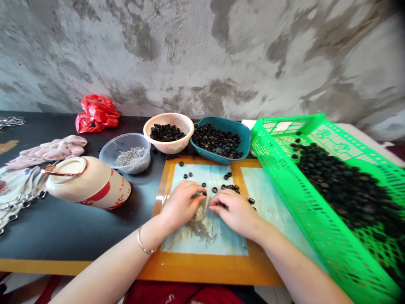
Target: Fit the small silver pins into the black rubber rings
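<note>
My left hand point(183, 202) pinches a small black round piece point(204, 194) between thumb and fingertips, over a pale blue sheet. A bracelet is on that wrist. Just to the right is my right hand point(238, 212), its fingers drawn together; something dark shows between them, too small to name. The two hands are apart. Loose black round pieces point(214, 190) lie beyond and between the hands on the pale blue sheet point(228, 240). Nearer me, a small heap of thin metal pins point(202, 230) rests on the same sheet.
At the back stand a clear tub point(106, 158) of metal pins, a peach bowl point(172, 147) and a teal basin point(221, 159), both with black pieces. A green basket point(303, 219) of black pieces fills the right. On the left are a cream flask point(85, 181), gloves point(50, 150) and a red bag point(96, 114).
</note>
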Demonstrator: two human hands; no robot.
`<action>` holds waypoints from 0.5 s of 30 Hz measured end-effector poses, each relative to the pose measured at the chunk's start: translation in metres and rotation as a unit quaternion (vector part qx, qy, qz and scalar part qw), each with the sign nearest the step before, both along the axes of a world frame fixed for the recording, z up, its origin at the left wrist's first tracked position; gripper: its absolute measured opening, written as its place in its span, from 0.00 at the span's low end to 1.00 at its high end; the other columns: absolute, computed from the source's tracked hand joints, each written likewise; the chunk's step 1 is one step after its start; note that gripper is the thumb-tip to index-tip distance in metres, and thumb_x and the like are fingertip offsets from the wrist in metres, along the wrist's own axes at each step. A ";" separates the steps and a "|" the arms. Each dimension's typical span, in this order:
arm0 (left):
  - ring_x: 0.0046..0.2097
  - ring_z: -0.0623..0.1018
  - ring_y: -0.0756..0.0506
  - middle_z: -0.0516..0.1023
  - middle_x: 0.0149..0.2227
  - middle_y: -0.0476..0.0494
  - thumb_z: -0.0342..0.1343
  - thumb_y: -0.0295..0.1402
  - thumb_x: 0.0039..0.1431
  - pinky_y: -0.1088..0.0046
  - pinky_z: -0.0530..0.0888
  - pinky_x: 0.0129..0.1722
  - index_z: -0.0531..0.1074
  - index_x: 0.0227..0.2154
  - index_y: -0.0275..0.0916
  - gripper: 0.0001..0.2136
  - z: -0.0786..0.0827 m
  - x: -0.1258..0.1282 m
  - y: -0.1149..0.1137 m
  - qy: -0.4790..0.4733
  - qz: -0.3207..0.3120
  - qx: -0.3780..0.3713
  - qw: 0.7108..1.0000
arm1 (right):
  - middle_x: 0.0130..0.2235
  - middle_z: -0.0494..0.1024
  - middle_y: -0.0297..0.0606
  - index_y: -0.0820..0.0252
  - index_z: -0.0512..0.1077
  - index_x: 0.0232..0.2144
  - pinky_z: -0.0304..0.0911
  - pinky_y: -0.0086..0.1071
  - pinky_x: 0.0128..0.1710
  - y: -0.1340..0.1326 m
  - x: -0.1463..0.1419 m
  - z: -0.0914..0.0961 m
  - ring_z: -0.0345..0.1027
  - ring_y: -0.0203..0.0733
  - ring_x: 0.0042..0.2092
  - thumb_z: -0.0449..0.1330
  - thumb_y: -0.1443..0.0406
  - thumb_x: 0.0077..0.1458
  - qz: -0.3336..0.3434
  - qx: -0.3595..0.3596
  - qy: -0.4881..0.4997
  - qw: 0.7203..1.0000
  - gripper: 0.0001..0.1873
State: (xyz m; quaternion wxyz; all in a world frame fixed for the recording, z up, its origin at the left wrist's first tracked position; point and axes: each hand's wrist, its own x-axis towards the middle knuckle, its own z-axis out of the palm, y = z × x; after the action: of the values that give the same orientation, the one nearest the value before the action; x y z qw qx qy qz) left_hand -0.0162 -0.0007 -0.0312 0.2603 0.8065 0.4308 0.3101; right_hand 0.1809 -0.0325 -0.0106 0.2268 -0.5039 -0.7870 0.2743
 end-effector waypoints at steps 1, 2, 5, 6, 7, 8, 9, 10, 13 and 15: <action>0.44 0.75 0.44 0.79 0.38 0.44 0.59 0.27 0.57 0.65 0.72 0.47 0.77 0.38 0.39 0.07 0.001 0.000 -0.001 -0.025 0.009 -0.034 0.999 | 0.32 0.77 0.34 0.58 0.74 0.29 0.63 0.34 0.41 0.001 0.000 0.000 0.70 0.40 0.38 0.62 0.70 0.56 -0.028 0.000 0.023 0.999 0.04; 0.43 0.76 0.44 0.80 0.38 0.44 0.59 0.27 0.57 0.65 0.72 0.46 0.77 0.38 0.39 0.07 0.002 0.001 -0.002 -0.048 0.019 -0.073 0.996 | 0.32 0.77 0.34 0.58 0.74 0.30 0.63 0.34 0.40 0.001 0.001 0.000 0.70 0.40 0.37 0.62 0.70 0.57 -0.055 -0.002 0.044 0.998 0.04; 0.40 0.79 0.45 0.82 0.37 0.45 0.60 0.30 0.55 0.67 0.75 0.42 0.78 0.38 0.40 0.07 0.008 0.001 -0.005 -0.101 0.033 -0.179 0.978 | 0.32 0.78 0.34 0.58 0.74 0.32 0.64 0.33 0.37 0.002 0.000 0.001 0.71 0.39 0.36 0.60 0.68 0.57 -0.107 -0.026 0.090 0.990 0.03; 0.39 0.79 0.45 0.82 0.37 0.45 0.60 0.30 0.55 0.67 0.75 0.41 0.78 0.37 0.40 0.07 0.009 0.002 -0.006 -0.113 0.030 -0.197 0.973 | 0.33 0.78 0.34 0.58 0.74 0.32 0.64 0.33 0.37 0.002 -0.001 0.001 0.71 0.40 0.35 0.60 0.67 0.58 -0.114 -0.032 0.098 0.988 0.03; 0.40 0.79 0.45 0.82 0.38 0.45 0.60 0.31 0.55 0.68 0.75 0.42 0.78 0.37 0.40 0.07 0.011 0.002 -0.007 -0.120 0.025 -0.206 0.971 | 0.32 0.78 0.34 0.58 0.74 0.32 0.64 0.33 0.36 0.002 -0.002 0.002 0.71 0.40 0.35 0.60 0.66 0.58 -0.117 -0.036 0.102 0.987 0.03; 0.40 0.79 0.45 0.82 0.38 0.45 0.60 0.31 0.55 0.68 0.75 0.42 0.79 0.37 0.40 0.07 0.012 0.001 -0.008 -0.123 0.021 -0.208 0.970 | 0.32 0.78 0.34 0.58 0.74 0.32 0.64 0.33 0.36 0.002 -0.002 0.002 0.71 0.40 0.35 0.60 0.66 0.58 -0.118 -0.038 0.104 0.987 0.04; 0.40 0.79 0.45 0.82 0.38 0.46 0.60 0.31 0.55 0.68 0.75 0.42 0.79 0.37 0.41 0.07 0.012 0.001 -0.008 -0.124 0.019 -0.206 0.970 | 0.32 0.78 0.34 0.58 0.74 0.31 0.64 0.33 0.36 0.002 -0.003 0.002 0.71 0.40 0.35 0.60 0.66 0.57 -0.119 -0.037 0.106 0.987 0.04; 0.41 0.79 0.45 0.82 0.38 0.46 0.60 0.31 0.54 0.68 0.75 0.43 0.79 0.37 0.41 0.07 0.012 0.001 -0.009 -0.124 0.019 -0.204 0.971 | 0.32 0.78 0.35 0.58 0.74 0.31 0.64 0.33 0.36 0.002 -0.003 0.002 0.71 0.40 0.35 0.60 0.65 0.57 -0.121 -0.036 0.108 0.986 0.04; 0.41 0.79 0.45 0.83 0.38 0.46 0.60 0.31 0.54 0.68 0.75 0.43 0.79 0.36 0.41 0.07 0.012 0.001 -0.010 -0.123 0.023 -0.200 0.972 | 0.32 0.78 0.35 0.58 0.74 0.31 0.65 0.33 0.36 0.003 -0.003 0.002 0.71 0.40 0.34 0.60 0.65 0.57 -0.127 -0.036 0.118 0.984 0.04; 0.41 0.79 0.45 0.83 0.38 0.46 0.60 0.31 0.54 0.68 0.75 0.43 0.79 0.36 0.41 0.07 0.011 0.001 -0.010 -0.117 0.027 -0.196 0.973 | 0.32 0.78 0.35 0.58 0.74 0.31 0.65 0.33 0.35 0.003 -0.003 0.002 0.71 0.39 0.34 0.60 0.65 0.57 -0.127 -0.037 0.121 0.984 0.04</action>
State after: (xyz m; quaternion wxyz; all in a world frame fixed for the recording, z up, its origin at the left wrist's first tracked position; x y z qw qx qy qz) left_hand -0.0150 -0.0110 -0.0201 0.4537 0.6860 0.4712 0.3185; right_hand 0.1781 -0.0298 -0.0083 0.3350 -0.5711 -0.6723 0.3311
